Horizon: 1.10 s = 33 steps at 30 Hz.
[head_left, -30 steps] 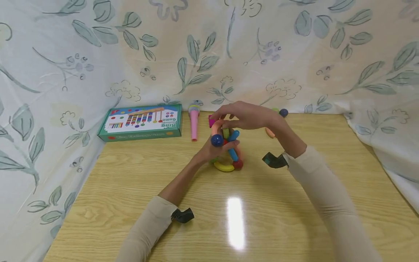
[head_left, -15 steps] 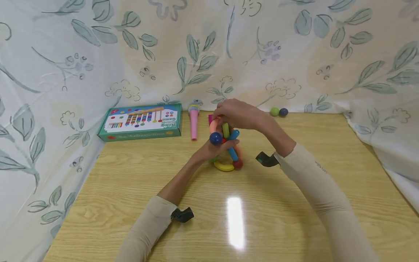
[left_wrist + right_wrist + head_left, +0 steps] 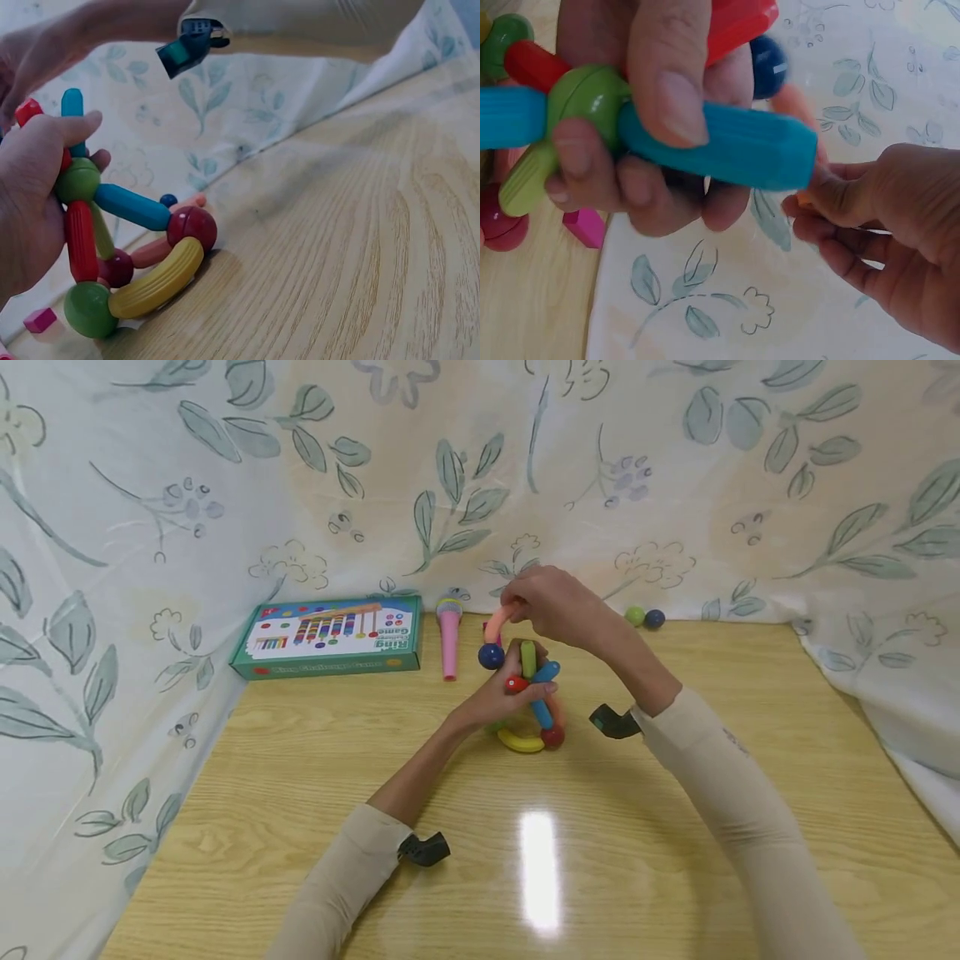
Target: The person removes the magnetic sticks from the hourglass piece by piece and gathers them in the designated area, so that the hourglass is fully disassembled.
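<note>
Frame of joined rods and balls [image 3: 542, 714] stood on the table [image 3: 300, 768], a yellow curved rod [image 3: 157, 283] at its foot between a green ball [image 3: 91, 310] and a dark red ball [image 3: 192, 227]. The left hand [image 3: 489, 697] gripped the frame near its top, fingers curled behind the upper green ball [image 3: 78, 180], thumb pressed along a blue rod [image 3: 761, 148] jutting out there. A red rod [image 3: 514, 684] poked out beside that thumb. Above the frame, the right hand [image 3: 561, 603] pinched one end of a peach curved rod [image 3: 496, 625]; a dark blue ball [image 3: 491, 656] hung at its other end, up and left of the frame's top, clear of the red rod's tip. Whether this ball touched the left hand could not be told. Behind the frame lay a magenta block [image 3: 40, 320]. Left of the frame lay a pink toy microphone [image 3: 448, 647] and, farther left, a game box [image 3: 326, 639]. Well right of the frame and behind it sat a loose lime ball [image 3: 634, 616] and a loose navy ball [image 3: 655, 618], side by side.
</note>
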Motion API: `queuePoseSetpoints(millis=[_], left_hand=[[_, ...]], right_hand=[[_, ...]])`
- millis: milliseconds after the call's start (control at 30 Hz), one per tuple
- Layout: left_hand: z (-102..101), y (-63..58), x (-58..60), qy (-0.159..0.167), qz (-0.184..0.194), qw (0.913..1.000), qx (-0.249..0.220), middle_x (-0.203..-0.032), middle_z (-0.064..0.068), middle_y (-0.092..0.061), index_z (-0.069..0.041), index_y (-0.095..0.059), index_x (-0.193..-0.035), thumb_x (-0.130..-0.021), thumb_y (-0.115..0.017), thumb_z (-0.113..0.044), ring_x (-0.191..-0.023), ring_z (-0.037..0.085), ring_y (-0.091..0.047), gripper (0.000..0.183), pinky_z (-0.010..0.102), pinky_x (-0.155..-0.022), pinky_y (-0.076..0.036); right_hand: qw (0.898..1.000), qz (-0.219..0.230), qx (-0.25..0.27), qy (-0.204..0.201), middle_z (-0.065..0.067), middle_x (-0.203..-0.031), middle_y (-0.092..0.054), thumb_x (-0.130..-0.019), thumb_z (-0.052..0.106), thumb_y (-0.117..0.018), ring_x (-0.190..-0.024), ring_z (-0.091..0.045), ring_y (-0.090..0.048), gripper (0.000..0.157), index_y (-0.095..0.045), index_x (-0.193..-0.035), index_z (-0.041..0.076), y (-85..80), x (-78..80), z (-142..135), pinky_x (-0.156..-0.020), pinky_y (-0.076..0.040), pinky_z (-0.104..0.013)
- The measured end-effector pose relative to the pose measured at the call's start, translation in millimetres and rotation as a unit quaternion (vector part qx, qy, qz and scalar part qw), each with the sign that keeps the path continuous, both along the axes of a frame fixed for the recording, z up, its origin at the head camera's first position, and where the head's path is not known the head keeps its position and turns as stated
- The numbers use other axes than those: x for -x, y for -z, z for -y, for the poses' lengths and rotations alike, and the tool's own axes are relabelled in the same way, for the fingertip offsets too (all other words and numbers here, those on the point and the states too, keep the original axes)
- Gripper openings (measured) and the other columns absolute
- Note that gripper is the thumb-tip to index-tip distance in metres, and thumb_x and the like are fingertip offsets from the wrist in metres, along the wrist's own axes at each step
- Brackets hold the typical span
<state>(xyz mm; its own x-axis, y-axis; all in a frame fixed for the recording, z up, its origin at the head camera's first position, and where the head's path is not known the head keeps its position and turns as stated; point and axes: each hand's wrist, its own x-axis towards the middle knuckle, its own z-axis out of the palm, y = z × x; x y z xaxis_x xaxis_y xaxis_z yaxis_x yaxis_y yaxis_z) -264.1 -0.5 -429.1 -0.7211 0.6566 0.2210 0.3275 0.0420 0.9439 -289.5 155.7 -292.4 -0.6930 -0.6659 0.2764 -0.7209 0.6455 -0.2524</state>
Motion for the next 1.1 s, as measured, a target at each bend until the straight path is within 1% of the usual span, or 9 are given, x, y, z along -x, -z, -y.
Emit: queuePoseSetpoints(millis=[133, 300, 433, 567, 700, 800, 867, 967, 1100], left_hand=[[0.2, 0.2, 0.5, -0.001, 0.004, 1.0000, 0.008, -0.139, 0.015, -0.041, -0.005, -0.024, -0.144, -0.103, -0.060, -0.014, -0.130, 0.028, -0.049, 0.055, 0.044, -0.122, -0.040], [-0.4, -13.6, -5.9, -0.009, 0.009, 0.9997, -0.020, -0.131, 0.017, -0.046, 0.003, -0.032, -0.139, -0.100, -0.063, -0.006, -0.124, 0.027, -0.053, 0.051, 0.037, -0.117, -0.042], [-0.3, -33.7, -13.7, -0.004, -0.006, 0.9990, -0.045, -0.121, 0.018, -0.045, 0.007, -0.017, -0.151, -0.097, -0.062, 0.005, -0.117, 0.026, -0.048, 0.070, 0.031, -0.113, -0.039], [0.0, -36.7, -12.5, 0.005, -0.023, 0.9983, -0.054, -0.116, 0.019, -0.048, -0.001, -0.005, -0.159, -0.096, -0.063, 0.005, -0.118, 0.019, -0.047, 0.086, 0.028, -0.112, -0.038], [7.0, -26.4, -8.2, 0.060, 0.003, 0.9943, -0.088, -0.117, 0.027, -0.051, -0.003, -0.002, -0.160, -0.096, -0.077, -0.028, -0.111, 0.020, -0.058, 0.102, 0.023, -0.106, -0.046], [13.9, -15.4, -0.4, 0.117, 0.035, 0.9869, -0.105, -0.131, 0.031, -0.044, -0.012, 0.010, -0.163, -0.076, -0.078, -0.069, -0.120, 0.034, -0.059, 0.136, 0.029, -0.109, -0.049], [16.6, -11.0, 6.0, 0.137, 0.039, 0.9844, -0.103, -0.141, 0.028, -0.040, -0.021, 0.016, -0.164, -0.068, -0.072, -0.083, -0.132, 0.041, -0.054, 0.145, 0.036, -0.117, -0.046], [19.0, -8.3, 14.8, 0.169, 0.061, 0.9777, -0.109, -0.153, 0.026, -0.031, -0.031, 0.011, -0.166, -0.074, -0.067, -0.084, -0.147, 0.046, -0.043, 0.131, 0.050, -0.126, -0.037], [20.5, -6.1, 20.2, 0.204, 0.102, 0.9661, -0.120, -0.163, 0.027, -0.020, -0.035, -0.037, -0.155, -0.086, -0.061, -0.079, -0.158, 0.042, -0.026, 0.085, 0.055, -0.130, -0.025]], right_hand=[[0.999, 0.012, 0.031, -0.006, -0.014, -0.098, -0.076, -0.093, -0.005, -0.072, -0.090, -0.029, -0.064, 0.013, -0.076, -0.105, -0.001, 2.4, 1.2, -5.1, -0.086, -0.060, -0.042], [0.997, 0.023, 0.054, -0.048, -0.011, -0.099, -0.077, -0.092, -0.004, -0.074, -0.092, -0.024, -0.067, 0.016, -0.076, -0.107, 0.000, -0.5, -3.9, -12.4, -0.088, -0.062, -0.039], [0.994, 0.024, 0.053, -0.089, -0.011, -0.102, -0.078, -0.090, -0.005, -0.075, -0.096, -0.025, -0.070, 0.019, -0.076, -0.109, 0.000, -2.1, -8.4, -13.2, -0.089, -0.062, -0.039], [0.994, 0.019, 0.047, -0.101, -0.013, -0.104, -0.077, -0.090, -0.007, -0.075, -0.096, -0.028, -0.069, 0.020, -0.076, -0.109, 0.000, -2.8, -10.7, -14.4, -0.087, -0.062, -0.043], [0.993, 0.020, 0.049, -0.104, -0.014, -0.104, -0.076, -0.090, -0.009, -0.074, -0.098, -0.030, -0.069, 0.021, -0.075, -0.109, 0.000, -3.5, -11.6, -15.5, -0.087, -0.062, -0.045], [0.993, 0.015, 0.050, -0.109, -0.014, -0.103, -0.076, -0.090, -0.009, -0.074, -0.097, -0.030, -0.068, 0.020, -0.075, -0.108, -0.001, -3.5, -11.6, -14.4, -0.087, -0.062, -0.044], [0.993, 0.009, 0.049, -0.110, -0.014, -0.102, -0.076, -0.090, -0.008, -0.074, -0.095, -0.030, -0.067, 0.018, -0.075, -0.107, -0.001, -4.1, -11.5, -13.6, -0.086, -0.061, -0.044], [0.993, 0.003, 0.044, -0.107, -0.014, -0.102, -0.076, -0.089, -0.007, -0.076, -0.094, -0.030, -0.067, 0.018, -0.075, -0.106, -0.001, -4.6, -11.2, -13.0, -0.085, -0.060, -0.043], [0.995, 0.001, 0.034, -0.092, -0.013, -0.102, -0.077, -0.087, -0.005, -0.079, -0.093, -0.028, -0.067, 0.019, -0.076, -0.106, 0.000, -5.2, -11.8, -14.0, -0.084, -0.060, -0.041]])
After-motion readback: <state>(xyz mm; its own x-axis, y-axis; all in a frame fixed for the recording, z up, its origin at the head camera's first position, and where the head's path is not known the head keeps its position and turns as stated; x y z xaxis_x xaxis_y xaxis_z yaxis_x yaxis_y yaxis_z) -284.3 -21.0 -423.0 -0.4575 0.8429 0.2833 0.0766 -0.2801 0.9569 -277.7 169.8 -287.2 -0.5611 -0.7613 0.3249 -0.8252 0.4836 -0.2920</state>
